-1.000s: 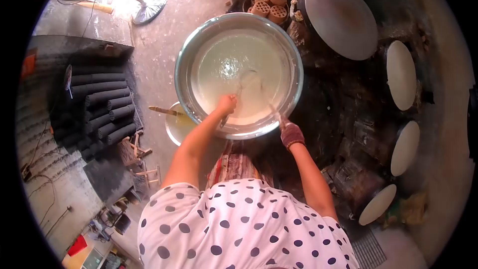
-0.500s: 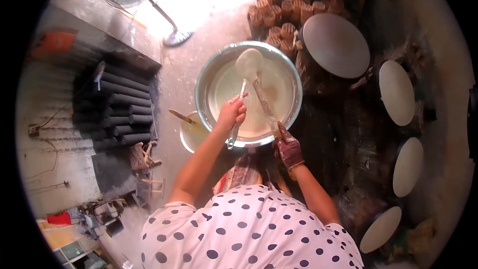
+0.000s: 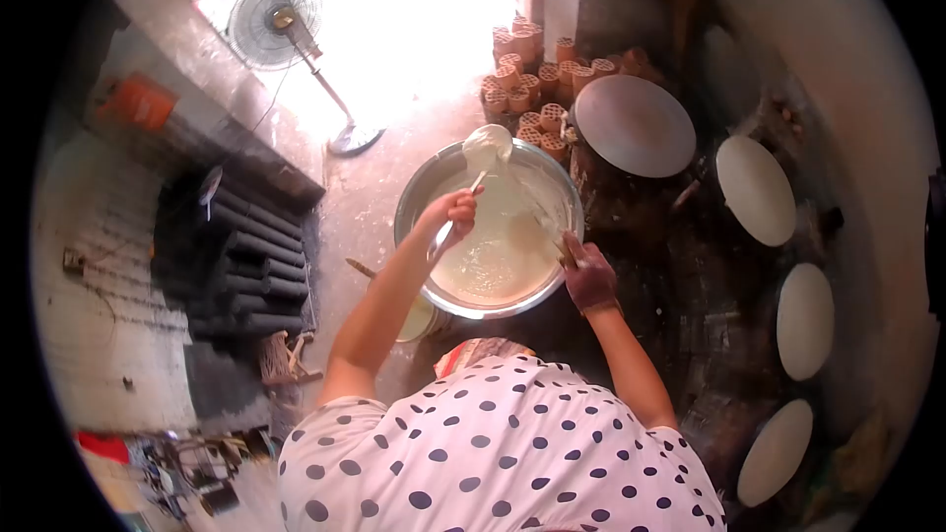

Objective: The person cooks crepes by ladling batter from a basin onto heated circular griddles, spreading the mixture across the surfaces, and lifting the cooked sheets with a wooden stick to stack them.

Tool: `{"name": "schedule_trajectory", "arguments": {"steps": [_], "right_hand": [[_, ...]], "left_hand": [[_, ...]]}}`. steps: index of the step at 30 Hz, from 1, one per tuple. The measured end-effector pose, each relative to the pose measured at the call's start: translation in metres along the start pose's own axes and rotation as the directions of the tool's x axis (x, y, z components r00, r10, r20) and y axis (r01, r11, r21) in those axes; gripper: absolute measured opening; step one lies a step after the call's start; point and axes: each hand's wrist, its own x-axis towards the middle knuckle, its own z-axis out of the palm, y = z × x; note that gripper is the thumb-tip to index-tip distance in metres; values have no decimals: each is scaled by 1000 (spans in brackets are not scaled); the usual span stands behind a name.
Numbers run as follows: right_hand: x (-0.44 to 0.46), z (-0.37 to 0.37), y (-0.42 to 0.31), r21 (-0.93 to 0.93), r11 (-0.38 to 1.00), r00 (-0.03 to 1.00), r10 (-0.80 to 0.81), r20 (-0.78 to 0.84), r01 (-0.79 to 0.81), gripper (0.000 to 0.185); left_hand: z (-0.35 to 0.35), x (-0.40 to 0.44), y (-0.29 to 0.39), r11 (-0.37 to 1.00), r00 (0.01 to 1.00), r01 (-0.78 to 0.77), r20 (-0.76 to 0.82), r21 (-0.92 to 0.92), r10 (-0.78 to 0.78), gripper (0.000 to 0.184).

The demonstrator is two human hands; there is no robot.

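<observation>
The spotted shirt (image 3: 493,433) fills the bottom of the view and is cut off by the lower edge. Left, a stack of black cylinders (image 3: 268,288) fades into shadow, its far rows hard to make out. The wide metal basin (image 3: 483,313) stands in front of the person, its left rim partly covered by the left forearm. The pale, thick-looking liquid (image 3: 493,271) inside is cream-coloured, smooth in places and rippled with bright glints nearer the person. Right of the basin, the dark ground between it and the round plates (image 3: 757,190) is too dim to read. A small bowl (image 3: 419,320) shows only in part behind the forearm and basin. The right hand (image 3: 591,274), in a dark reddish glove, grips a stick (image 3: 569,252) at the basin's right rim; the stick's other end is blurred against the liquid. The bare left hand (image 3: 451,212) is curled round the handle of a ladle (image 3: 488,143), its fingers hiding part of it. The ladle's bowl, coated in cream, overlaps the basin's far rim in view.
</observation>
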Motion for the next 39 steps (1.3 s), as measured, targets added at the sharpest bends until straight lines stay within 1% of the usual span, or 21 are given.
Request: {"name": "schedule_trajectory", "arguments": {"steps": [2,4,6,7,9,13,15,19,20,22,24,26,27,28,31,32,33,34,36,38,39], "right_hand": [[-26,-28,1,11,1000,994,4,-112,-3,41],[-50,-63,1,-7,999,984,38,-173,-40,46],[-83,-70,14,-66,978,972,189,-138,-200,52],[-97,-69,21,-77,970,963,215,-164,-230,52],[-134,-62,26,-164,887,898,405,-174,-432,58],[-209,-99,-23,-223,678,707,617,-345,-700,57],[-246,-95,-33,-222,534,570,679,-463,-816,57],[-327,-79,-51,-187,313,356,674,-647,-931,52],[-352,-87,-60,-164,299,326,647,-689,-940,49],[-363,-95,-89,-28,126,105,668,-737,-992,46],[-402,-102,-112,113,-31,-105,667,-737,-993,44],[-441,-91,-117,-52,-30,28,524,-851,-998,46],[-458,-85,-122,-98,-55,61,470,-880,-994,46],[-471,-80,-128,14,-128,-77,507,-858,-992,48],[-542,-82,-163,290,-183,-343,524,-780,-939,44],[-565,-82,-183,409,-141,-415,549,-725,-901,38],[-591,-74,-202,424,-155,-435,545,-717,-892,38],[-616,-61,-218,435,-171,-462,462,-757,-884,39],[-631,-71,-236,457,-195,-496,360,-790,-868,40],[-646,-114,-250,524,-510,-688,204,-696,-682,41],[-653,-136,-250,540,-521,-705,187,-684,-661,41]], "left_hand": [[13,-16,-25,819,970,-189,-25,542,241,40],[22,-24,-51,658,973,-147,-12,739,230,37],[44,-10,-70,770,999,35,-39,637,-14,37],[48,13,-74,896,978,196,-13,399,-209,36],[70,55,-94,903,941,339,-97,264,-325,35],[96,56,-152,597,937,110,117,794,-329,40],[101,71,-187,544,852,152,170,825,-495,41],[153,102,-293,437,583,707,-108,556,-805,42],[165,82,-323,361,524,714,-116,600,-844,42],[168,60,-345,247,595,-3,200,969,-778,32],[178,36,-400,189,452,-12,174,982,-875,30],[181,18,-456,113,326,-4,108,994,-939,29],[184,18,-503,19,237,333,-64,943,-969,33],[185,16,-548,-108,100,619,-215,778,-972,37],[191,-2,-695,-322,-109,826,-429,462,-896,39],[201,-22,-716,-350,-129,814,-443,465,-887,39],[213,-45,-719,-325,-54,437,-336,838,-940,37],[224,-64,-722,-198,-53,-60,-202,978,-978,35],[238,-103,-740,-190,-114,-156,-209,969,-971,35],[227,-130,-792,-216,-231,-177,-254,960,-939,35],[220,-143,-822,-229,-249,-188,-272,955,-930,35]]}}
